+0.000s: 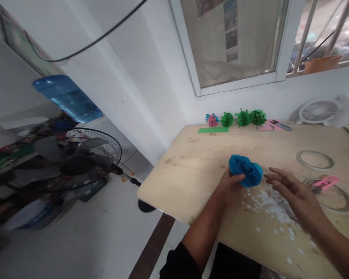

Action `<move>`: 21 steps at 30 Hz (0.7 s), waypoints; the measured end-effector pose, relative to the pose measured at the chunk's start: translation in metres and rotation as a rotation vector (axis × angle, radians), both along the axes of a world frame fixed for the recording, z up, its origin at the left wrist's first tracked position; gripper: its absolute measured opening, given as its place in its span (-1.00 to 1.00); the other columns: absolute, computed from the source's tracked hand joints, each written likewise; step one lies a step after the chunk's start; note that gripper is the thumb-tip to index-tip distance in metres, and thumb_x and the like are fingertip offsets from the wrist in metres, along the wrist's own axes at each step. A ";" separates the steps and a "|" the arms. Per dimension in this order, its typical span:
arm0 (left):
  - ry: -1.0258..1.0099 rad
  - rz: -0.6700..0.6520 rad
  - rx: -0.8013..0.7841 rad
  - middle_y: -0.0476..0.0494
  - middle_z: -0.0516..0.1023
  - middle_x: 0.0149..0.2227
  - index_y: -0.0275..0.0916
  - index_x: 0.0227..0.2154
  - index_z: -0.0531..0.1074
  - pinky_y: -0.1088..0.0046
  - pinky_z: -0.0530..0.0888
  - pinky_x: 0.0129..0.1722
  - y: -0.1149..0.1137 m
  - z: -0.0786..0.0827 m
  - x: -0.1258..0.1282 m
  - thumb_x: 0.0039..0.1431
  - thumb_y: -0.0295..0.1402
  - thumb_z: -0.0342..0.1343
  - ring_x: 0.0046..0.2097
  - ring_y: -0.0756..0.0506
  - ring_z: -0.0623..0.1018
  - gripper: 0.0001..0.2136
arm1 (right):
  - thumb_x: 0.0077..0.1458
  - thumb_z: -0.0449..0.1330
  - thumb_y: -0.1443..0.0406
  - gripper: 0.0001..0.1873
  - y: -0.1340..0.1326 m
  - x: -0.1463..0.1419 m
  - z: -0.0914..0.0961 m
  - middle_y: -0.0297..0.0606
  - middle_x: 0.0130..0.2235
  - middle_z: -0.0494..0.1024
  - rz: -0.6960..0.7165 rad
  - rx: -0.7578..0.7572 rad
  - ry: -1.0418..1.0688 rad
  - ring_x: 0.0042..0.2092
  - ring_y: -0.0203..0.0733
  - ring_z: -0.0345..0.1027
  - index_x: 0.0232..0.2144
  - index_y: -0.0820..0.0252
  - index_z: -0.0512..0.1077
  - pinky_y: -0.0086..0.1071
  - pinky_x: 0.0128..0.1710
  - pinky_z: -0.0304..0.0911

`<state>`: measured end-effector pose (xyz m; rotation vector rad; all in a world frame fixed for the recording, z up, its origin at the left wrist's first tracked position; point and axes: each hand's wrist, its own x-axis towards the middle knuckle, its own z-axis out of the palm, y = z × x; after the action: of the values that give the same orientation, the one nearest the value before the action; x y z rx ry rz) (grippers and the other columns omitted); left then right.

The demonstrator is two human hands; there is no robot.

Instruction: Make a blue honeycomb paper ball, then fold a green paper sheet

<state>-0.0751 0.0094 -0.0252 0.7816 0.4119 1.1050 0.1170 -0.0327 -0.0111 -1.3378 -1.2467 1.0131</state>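
Left grip: my left hand (229, 186), fingers and thumb closed round the lower side of the blue honeycomb paper ball (246, 171), holding it just above the pale wooden worktop (189, 170).

Right grip: my right hand (291, 190), fingers spread and flat, holding nothing, just beside the ball and not touching it.

Under both hands: scattered white paper scraps (269, 203) on the worktop. To the right: a pink plastic clip (326, 182) lying on a large ring (333, 197); a second ring (315, 159) lies behind it.

Progress, by my judgement: the blue ball looks fanned out nearly full. Against the far wall stand three green paper balls (243, 117) and one pink-and-blue paper ball (211, 119), apparently finished. A flat green paper strip (213, 130) lies unfolded before them.

Containers: terracotta-coloured pot (321, 64) on the window sill, contents not visible; blue water bottle (67, 99) off to the left, fill level not discernible.

Also: small white desk fan (318, 111).
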 end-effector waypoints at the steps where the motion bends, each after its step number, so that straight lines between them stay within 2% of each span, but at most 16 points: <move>1: 0.010 -0.015 -0.005 -0.27 0.54 -0.01 -0.24 -0.01 0.43 0.24 0.45 0.02 0.000 0.000 0.000 -0.16 -0.24 0.47 0.00 -0.22 0.57 -0.39 | -0.12 0.31 -0.16 -0.32 0.000 0.000 0.001 -0.08 -0.09 0.65 -0.011 -0.003 -0.006 -0.03 0.08 0.54 -0.04 0.10 0.46 -0.18 -0.09 0.49; 5: 0.034 -0.081 -0.032 -0.27 0.55 -0.04 -0.27 0.00 0.44 0.21 0.41 0.07 -0.004 0.000 -0.001 -0.18 -0.25 0.47 0.03 -0.26 0.55 -0.37 | -0.12 0.31 -0.13 -0.38 0.002 0.001 0.004 -0.10 -0.06 0.64 -0.030 0.003 -0.032 -0.02 0.08 0.53 -0.10 0.12 0.52 -0.14 -0.03 0.46; 9: 0.060 -0.139 -0.038 -0.23 0.55 -0.10 -0.28 -0.04 0.46 0.28 0.43 0.00 -0.006 -0.001 0.002 -0.21 -0.24 0.49 -0.05 -0.20 0.56 -0.39 | -0.10 0.29 -0.13 -0.46 0.003 0.001 0.006 -0.12 -0.10 0.65 -0.034 0.031 -0.050 -0.04 0.09 0.53 -0.21 0.12 0.58 -0.14 -0.06 0.47; 12: 0.090 -0.133 -0.031 -0.21 0.54 -0.09 -0.22 -0.05 0.44 0.28 0.44 -0.04 -0.004 -0.005 0.003 -0.20 -0.24 0.48 -0.07 -0.19 0.55 -0.40 | -0.07 0.29 -0.11 -0.52 0.002 0.003 0.006 -0.16 -0.15 0.66 -0.036 0.072 -0.065 -0.09 0.06 0.54 -0.26 0.10 0.59 -0.15 -0.11 0.47; 17: 0.110 -0.133 -0.039 -0.20 0.52 -0.06 -0.19 -0.01 0.41 0.25 0.45 -0.04 -0.001 -0.011 0.004 -0.18 -0.22 0.46 -0.05 -0.20 0.54 -0.39 | 0.00 0.28 -0.10 -0.57 0.001 0.006 0.005 -0.17 -0.17 0.66 -0.004 0.157 -0.104 -0.13 0.04 0.54 -0.27 0.07 0.59 -0.15 -0.17 0.46; 21: 0.129 -0.182 -0.027 -0.24 0.52 -0.03 -0.21 0.02 0.40 0.25 0.45 -0.05 -0.002 -0.009 0.005 -0.20 -0.23 0.47 -0.04 -0.23 0.55 -0.35 | 0.04 0.26 -0.10 -0.58 0.001 0.006 0.005 -0.18 -0.18 0.66 0.025 0.213 -0.114 -0.13 0.03 0.53 -0.27 0.06 0.58 -0.16 -0.14 0.45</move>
<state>-0.0700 0.0076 -0.0346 0.8527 0.4540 0.8809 0.1226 -0.0321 -0.0065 -1.2303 -1.4179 0.8053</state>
